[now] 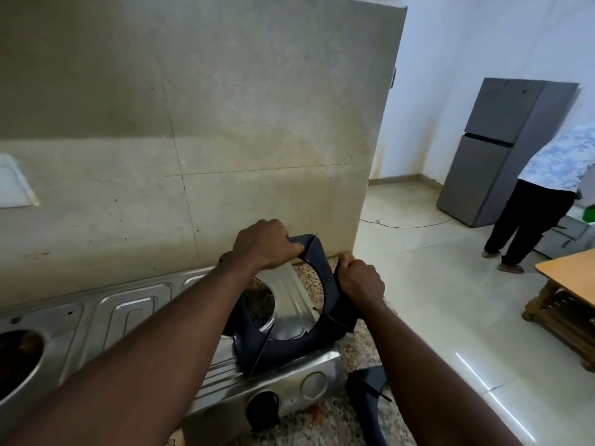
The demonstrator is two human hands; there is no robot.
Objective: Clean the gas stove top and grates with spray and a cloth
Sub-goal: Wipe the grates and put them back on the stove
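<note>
Both hands grip one dark grate [291,329], tilted up over the right burner opening [259,304] of the steel stove top [135,313]. Left hand [265,244] fingers wrapped on the far top corner; right hand [360,280] fingers closed on the right edge, nearer the body. Grate's lower corner sits below both grips, touching the stove's front lip. Second grate [367,394] lies on the surface below the right forearm. Likely next: lift clear, rightward. No spray or cloth visible.

No readable text, labels, brand names, numbers or signs appear on any surface or object in this view.
</note>
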